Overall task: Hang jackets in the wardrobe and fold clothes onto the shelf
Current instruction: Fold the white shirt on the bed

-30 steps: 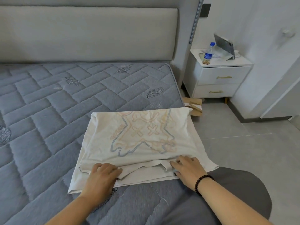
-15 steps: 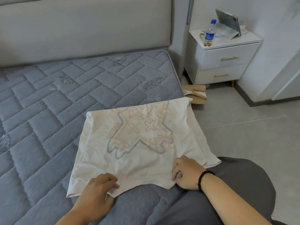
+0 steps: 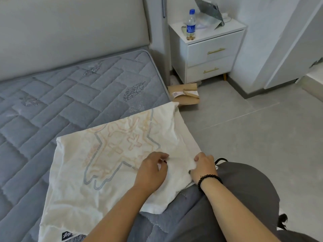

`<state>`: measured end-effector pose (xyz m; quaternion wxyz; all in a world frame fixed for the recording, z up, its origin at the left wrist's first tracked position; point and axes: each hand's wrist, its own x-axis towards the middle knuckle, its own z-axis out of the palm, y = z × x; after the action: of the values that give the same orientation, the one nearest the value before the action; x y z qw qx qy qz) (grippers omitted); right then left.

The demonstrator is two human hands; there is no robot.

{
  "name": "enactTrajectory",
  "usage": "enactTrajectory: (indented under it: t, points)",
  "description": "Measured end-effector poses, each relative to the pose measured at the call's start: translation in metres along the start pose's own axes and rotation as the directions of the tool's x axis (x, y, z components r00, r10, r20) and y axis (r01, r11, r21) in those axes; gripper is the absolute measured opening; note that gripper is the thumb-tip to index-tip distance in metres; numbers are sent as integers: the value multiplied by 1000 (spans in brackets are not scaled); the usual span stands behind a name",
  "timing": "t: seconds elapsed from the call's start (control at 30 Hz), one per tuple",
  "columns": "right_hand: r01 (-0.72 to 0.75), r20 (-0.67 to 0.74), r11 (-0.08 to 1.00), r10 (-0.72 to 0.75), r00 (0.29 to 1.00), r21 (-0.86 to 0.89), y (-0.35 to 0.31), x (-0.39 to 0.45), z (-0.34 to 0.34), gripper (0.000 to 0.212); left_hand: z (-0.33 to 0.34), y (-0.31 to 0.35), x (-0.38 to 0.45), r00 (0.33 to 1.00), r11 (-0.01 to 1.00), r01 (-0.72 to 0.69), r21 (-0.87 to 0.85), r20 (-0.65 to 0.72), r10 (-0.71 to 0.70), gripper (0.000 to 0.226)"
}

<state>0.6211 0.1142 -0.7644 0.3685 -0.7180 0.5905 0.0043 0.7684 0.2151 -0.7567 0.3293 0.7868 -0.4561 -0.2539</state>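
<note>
Apparently folding was only half done: cream cotton T-shirt w/ orange-blue print [image 3: 111,165] lay on grey quilted mattress [image 3: 52,109]. Right hand [image 3: 203,167] pinched its edge, left hand [image 3: 152,170] curled, maybe pinching. Shelf step not yet done.

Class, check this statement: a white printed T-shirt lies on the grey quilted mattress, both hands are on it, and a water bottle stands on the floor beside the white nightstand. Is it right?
One detail is wrong. The head view shows the water bottle standing on top of the white nightstand, not on the floor. The rest holds: the white printed T-shirt lies on the grey quilted mattress, with the left hand and right hand on it.
</note>
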Motion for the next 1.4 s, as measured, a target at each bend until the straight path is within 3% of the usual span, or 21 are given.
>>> enactTrajectory:
  t: [0.1,0.2,0.33,0.43,0.5,0.77,0.87,1.0,1.07,1.13,1.23,1.4]
  points:
    - [-58,94,997,63,994,-54,10,12,-14,33,10,6,31,995,996,88,-5,48,-88,32]
    - [-187,166,982,185,969,-7,14,22,-19,55,21,9,48,992,994,95,46,82,-98,33]
    - [-285,198,957,291,936,-59,14,34,-17,79,27,22,85,995,988,100,117,6,-101,44]
    - [-309,291,949,278,915,64,14,44,-18,89,35,39,135,972,974,214,79,-114,-205,66]
    - [-297,281,952,264,923,79,13,48,-17,88,43,48,172,934,944,329,7,-150,-324,77]
    - [-249,209,968,247,946,-20,12,50,-18,54,61,56,255,906,785,407,467,-100,-411,114]
    - [-192,262,977,163,951,92,11,51,-19,45,65,54,263,904,741,412,531,-132,-408,103]
    - [-149,311,967,80,947,204,10,53,-19,63,66,56,264,899,750,428,504,-151,-411,72]
    - [-124,295,966,53,954,228,11,54,-19,56,64,58,262,902,770,421,480,-135,-409,61]
    - [-119,268,963,52,962,241,14,54,-20,32,59,59,261,913,812,402,424,-117,-391,49]
    - [-137,262,952,63,963,273,17,50,-22,36,45,57,256,934,881,357,311,-100,-343,39]
    - [-156,135,893,108,985,422,21,40,-35,21,19,62,247,924,931,362,38,-147,-354,35]
